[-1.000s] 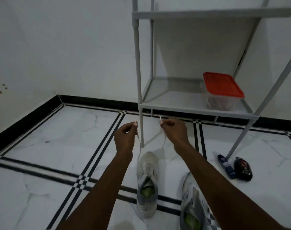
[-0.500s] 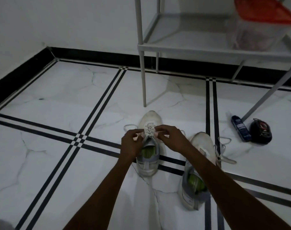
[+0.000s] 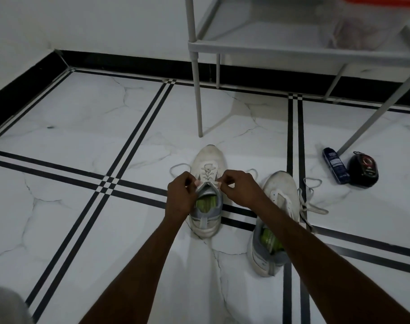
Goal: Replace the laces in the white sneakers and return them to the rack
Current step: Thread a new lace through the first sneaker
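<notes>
- Left hand (image 3: 180,195) pinches the lace (image 3: 208,174) at the top eyelets of the left sneaker (image 3: 207,195), fingers curled, grip pressed on the strand at the shoe's left edge.
- Right hand (image 3: 240,187) mirrors it on the shoe's right edge: thumb & forefinger pinch the other strand, remaining fingers curled under.
- The lace runs taut betw. the two grips across the tongue; criss-cross rows show toward the toe. A loose loop lies on the floor either side of the toe.
- The left sneaker stands upright on the marble floor (image 3: 82,127), toe pointing to the rack (image 3: 257,49), heel over a black double stripe. Green insole visible inside.
- Right sneaker (image 3: 276,213) sits just beside the left sneaker, to its right & nearer the camera, partly hidden by the right forearm; its laces trail loose on the floor beyond it.
- Further right of the left sneaker, near a slanted rack leg: a blue tube (image 3: 335,169) touching or just beside a black pouch (image 3: 363,170).
- Rack's front leg stands on the floor just beyond the left sneaker's toe. On its lowest shelf, a clear container w/ red lid (image 3: 353,36), cropped at frame top, blurred.
</notes>
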`<state>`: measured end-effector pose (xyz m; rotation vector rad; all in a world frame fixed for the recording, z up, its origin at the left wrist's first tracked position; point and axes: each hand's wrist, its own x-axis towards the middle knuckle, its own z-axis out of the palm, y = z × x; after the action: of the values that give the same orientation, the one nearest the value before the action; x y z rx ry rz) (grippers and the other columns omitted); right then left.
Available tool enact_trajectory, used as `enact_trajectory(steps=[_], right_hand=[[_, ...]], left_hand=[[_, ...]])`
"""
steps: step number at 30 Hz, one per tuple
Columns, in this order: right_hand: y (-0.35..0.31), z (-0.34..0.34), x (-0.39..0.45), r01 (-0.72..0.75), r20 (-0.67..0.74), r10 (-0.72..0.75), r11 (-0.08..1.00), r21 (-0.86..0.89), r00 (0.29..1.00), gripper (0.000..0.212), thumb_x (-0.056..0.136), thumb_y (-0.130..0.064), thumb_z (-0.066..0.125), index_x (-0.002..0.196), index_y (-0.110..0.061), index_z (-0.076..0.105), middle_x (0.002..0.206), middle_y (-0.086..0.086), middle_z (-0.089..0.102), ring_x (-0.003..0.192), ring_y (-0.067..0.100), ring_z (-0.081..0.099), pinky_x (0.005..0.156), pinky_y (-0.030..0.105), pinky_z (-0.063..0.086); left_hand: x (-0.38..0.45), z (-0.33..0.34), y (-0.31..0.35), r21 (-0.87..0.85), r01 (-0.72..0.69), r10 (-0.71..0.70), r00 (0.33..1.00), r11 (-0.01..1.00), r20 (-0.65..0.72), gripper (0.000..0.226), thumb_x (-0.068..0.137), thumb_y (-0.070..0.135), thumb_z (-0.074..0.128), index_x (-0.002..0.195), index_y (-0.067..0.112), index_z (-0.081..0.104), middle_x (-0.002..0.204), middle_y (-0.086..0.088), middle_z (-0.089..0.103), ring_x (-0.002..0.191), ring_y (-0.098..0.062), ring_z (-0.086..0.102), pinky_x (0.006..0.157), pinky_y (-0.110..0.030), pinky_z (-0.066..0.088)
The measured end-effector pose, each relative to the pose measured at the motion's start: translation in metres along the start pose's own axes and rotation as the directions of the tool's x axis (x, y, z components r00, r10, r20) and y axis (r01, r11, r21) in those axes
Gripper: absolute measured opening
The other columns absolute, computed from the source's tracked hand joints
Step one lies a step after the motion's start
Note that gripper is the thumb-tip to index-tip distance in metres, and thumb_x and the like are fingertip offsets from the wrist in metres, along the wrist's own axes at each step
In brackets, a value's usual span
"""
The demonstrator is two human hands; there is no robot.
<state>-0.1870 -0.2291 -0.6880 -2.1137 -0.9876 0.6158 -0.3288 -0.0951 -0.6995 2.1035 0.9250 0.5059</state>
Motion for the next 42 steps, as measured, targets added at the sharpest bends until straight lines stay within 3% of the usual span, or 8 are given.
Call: enact_trajectory(steps=[4,7,14,17,21,28,38,42], right_hand=[[-0.009,-0.01,-0.002,-0.052,0.091,0.055,0.998,-0.032,0.994,0.017,0.093,-0.028,0.065,0.085,-0.014,0.069,0.099,0.0,0.068,0.093,0.012,0.061,0.085,0.027,0.047],[-0.025,-0.023,-0.004,-0.206,0.15,0.167,0.93,0.306,0.974,0.037,0.097,-0.044,0.058,0.092,-0.011,0.074,0.101,0.002,0.074,0.097,0.011,0.064,0.083,0.028,0.047],[-0.05,-0.019,0.013,-0.291,0.173,0.252,0.574,0.765,0.952,0.029,0.103,-0.039,0.047,0.104,-0.017,0.065,0.089,0.002,0.072,0.088,0.019,0.069,0.074,0.031,0.048],[-0.044,-0.006,0.018,-0.267,0.131,0.253,0.635,0.725,0.958,0.025,0.104,-0.021,0.049,0.119,-0.019,0.068,0.092,0.003,0.07,0.087,0.02,0.063,0.071,0.031,0.047],[-0.041,0.004,0.022,-0.246,0.11,0.238,0.679,0.692,0.965,0.035,0.101,-0.007,0.051,0.131,-0.021,0.062,0.1,0.006,0.074,0.084,0.02,0.066,0.062,0.029,0.046],[-0.04,0.008,0.026,-0.347,0.041,0.458,0.61,0.712,0.888,0.029,0.075,-0.02,0.085,0.096,-0.017,0.066,0.095,0.014,0.073,0.073,0.023,0.064,0.056,0.028,0.05],[-0.042,0.002,0.02,-0.21,0.157,0.14,0.669,0.713,0.978,0.023,0.088,-0.019,0.074,0.099,0.001,0.076,0.079,0.014,0.07,0.073,0.016,0.065,0.075,0.022,0.053],[-0.049,-0.002,0.02,-0.244,0.106,0.239,0.682,0.689,0.965,0.037,0.077,-0.032,0.085,0.086,0.002,0.076,0.073,0.014,0.069,0.065,0.015,0.063,0.065,0.021,0.051]], left_hand=[[-0.004,-0.006,-0.007,-0.006,0.081,-0.08,0.995,0.997,0.059,0.022,0.095,0.025,0.066,0.081,0.008,0.064,0.083,0.001,0.063,0.082,-0.021,0.062,0.075,-0.022,0.049],[-0.003,-0.024,0.001,-0.263,0.291,-0.255,0.953,0.92,0.163,0.039,0.095,0.051,0.058,0.087,0.015,0.071,0.088,0.004,0.067,0.089,-0.016,0.066,0.08,-0.041,0.055],[0.024,-0.031,0.044,-0.636,0.329,-0.228,0.944,0.698,0.238,0.043,0.106,0.031,0.043,0.084,0.003,0.067,0.086,-0.016,0.072,0.088,-0.029,0.071,0.092,-0.037,0.056],[0.022,-0.025,0.049,-0.58,0.278,-0.207,0.96,0.765,0.186,0.039,0.108,0.035,0.042,0.085,0.009,0.058,0.076,-0.006,0.063,0.068,-0.015,0.061,0.07,-0.026,0.054],[0.019,-0.015,0.04,-0.48,0.209,-0.136,0.974,0.852,0.184,0.032,0.108,0.031,0.044,0.1,0.009,0.066,0.068,0.012,0.062,0.065,-0.001,0.058,0.069,-0.02,0.049],[0.015,-0.015,0.029,-0.383,0.114,-0.011,0.965,0.917,0.26,0.025,0.106,0.025,0.049,0.128,0.021,0.061,0.122,-0.003,0.069,0.113,-0.021,0.066,0.1,-0.04,0.055],[0.021,-0.02,0.038,-0.215,-0.095,0.139,0.97,0.972,0.2,0.013,0.104,0.012,0.048,0.115,0.018,0.046,0.074,-0.005,0.072,0.062,-0.009,0.066,0.06,-0.015,0.049],[0.025,-0.021,0.041,-0.146,-0.126,0.156,0.962,0.981,0.223,0.022,0.102,0.008,0.05,0.115,0.016,0.034,0.074,-0.001,0.072,0.058,-0.007,0.065,0.058,-0.017,0.05]])
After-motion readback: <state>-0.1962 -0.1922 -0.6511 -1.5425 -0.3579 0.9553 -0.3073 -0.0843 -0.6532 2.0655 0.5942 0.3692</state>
